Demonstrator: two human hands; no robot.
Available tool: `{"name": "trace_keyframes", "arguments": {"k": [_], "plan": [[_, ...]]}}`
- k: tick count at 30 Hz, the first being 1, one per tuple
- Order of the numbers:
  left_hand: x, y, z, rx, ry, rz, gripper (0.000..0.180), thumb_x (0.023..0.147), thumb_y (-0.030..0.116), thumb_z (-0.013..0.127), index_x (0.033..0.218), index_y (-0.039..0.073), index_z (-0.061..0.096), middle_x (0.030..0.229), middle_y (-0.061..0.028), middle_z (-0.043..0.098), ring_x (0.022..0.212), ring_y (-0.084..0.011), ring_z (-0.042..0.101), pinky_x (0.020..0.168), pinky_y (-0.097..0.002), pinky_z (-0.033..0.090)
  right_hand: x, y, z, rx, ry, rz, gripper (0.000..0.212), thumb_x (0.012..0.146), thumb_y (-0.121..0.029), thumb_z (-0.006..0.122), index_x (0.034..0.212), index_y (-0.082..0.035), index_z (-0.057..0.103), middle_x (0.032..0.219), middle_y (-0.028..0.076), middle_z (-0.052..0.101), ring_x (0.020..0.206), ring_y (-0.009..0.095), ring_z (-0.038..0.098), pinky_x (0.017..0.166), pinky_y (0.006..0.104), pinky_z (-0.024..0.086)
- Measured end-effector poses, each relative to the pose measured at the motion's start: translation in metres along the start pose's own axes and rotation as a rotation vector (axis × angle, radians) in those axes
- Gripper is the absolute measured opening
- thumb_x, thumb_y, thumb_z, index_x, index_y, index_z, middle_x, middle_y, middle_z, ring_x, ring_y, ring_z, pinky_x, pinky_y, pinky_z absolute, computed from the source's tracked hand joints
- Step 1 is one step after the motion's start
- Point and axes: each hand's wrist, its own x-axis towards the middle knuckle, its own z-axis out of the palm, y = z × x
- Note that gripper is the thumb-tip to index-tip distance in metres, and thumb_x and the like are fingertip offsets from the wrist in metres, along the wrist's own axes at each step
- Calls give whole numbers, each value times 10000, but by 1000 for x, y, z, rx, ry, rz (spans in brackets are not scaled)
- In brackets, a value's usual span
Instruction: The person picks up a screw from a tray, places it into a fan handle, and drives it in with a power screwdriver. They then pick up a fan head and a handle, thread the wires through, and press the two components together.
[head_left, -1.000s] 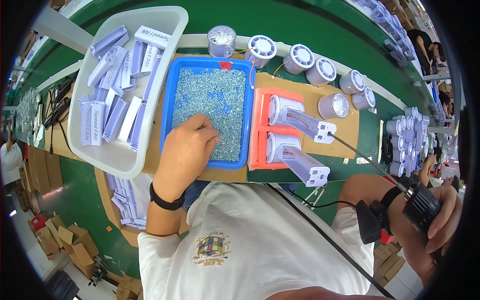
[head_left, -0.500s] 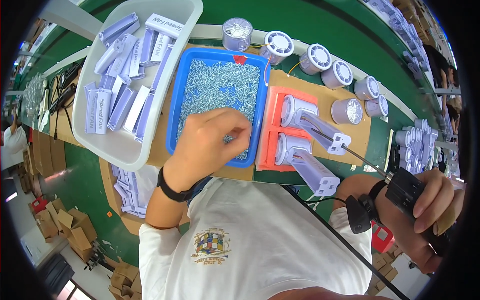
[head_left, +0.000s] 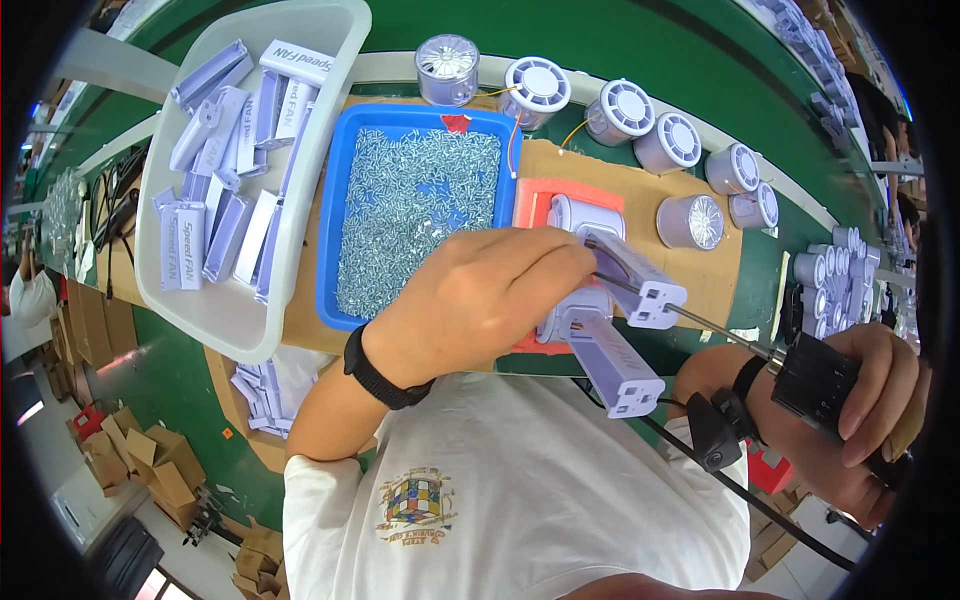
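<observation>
My left hand (head_left: 480,300) has its fingertips pinched at the upper fan (head_left: 590,214), beside the open channel of its pale lilac handle (head_left: 652,298). Whatever the fingers hold is too small or hidden to see. At far right, my right hand (head_left: 878,390) grips a black electric screwdriver (head_left: 815,378). Its long bit (head_left: 722,333) passes through the handle's end, with the tip close to my left fingers. A second fan (head_left: 615,372) lies just below, its handle pointing toward me. Both fan heads rest in an orange-red fixture (head_left: 533,198), partly covered by my left hand.
A blue tray (head_left: 333,215) of small silvery screws stands left of the fixture. Farther left, a white bin (head_left: 272,325) holds pale lilac handle covers (head_left: 228,238). Several round fan motor housings (head_left: 668,143) line the back. A black cable (head_left: 750,510) crosses in front of me.
My left hand has moved right, from over the screw tray to the upper fan's handle near the bit tip. My right hand still holds the screwdriver in nearly the same place.
</observation>
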Motion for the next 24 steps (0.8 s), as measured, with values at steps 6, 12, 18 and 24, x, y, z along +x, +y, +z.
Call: {"name": "trace_keyframes", "arguments": {"k": [6, 12, 18, 24], "plan": [[-3, -1, -8, -102, 19, 19, 180, 757, 19, 803, 915, 32, 716, 872, -102, 735, 748, -240, 729, 615, -305, 586, 1, -5, -46, 412, -44, 72, 190, 910, -206, 626, 793, -107, 514, 660, -42, 476, 477, 4, 439, 458, 115, 296], [-8, -5, -5, -153, 37, 8, 168, 775, 18, 797, 921, 33, 716, 879, -104, 746, 750, -232, 736, 613, -301, 584, 2, 0, -45, 240, -75, 66, 155, 930, -187, 567, 825, -89, 511, 674, -24, 490, 502, 5, 448, 479, 115, 306], [-11, -6, -5, -201, 87, -6, 168, 785, 6, 797, 926, 35, 710, 890, -111, 757, 746, -234, 743, 609, -296, 583, 0, 1, -29, -155, 52, -109, 167, 922, -204, 558, 830, -76, 502, 677, -19, 496, 491, 11, 452, 470, 117, 329], [-12, -8, -4, -213, 92, -2, 188, 774, -2, 805, 934, 28, 712, 885, -115, 756, 744, -231, 743, 606, -290, 585, 2, 19, 3, 186, 57, -5, 183, 898, -229, 577, 816, -82, 504, 675, -29, 484, 488, 12, 446, 460, 115, 321]]}}
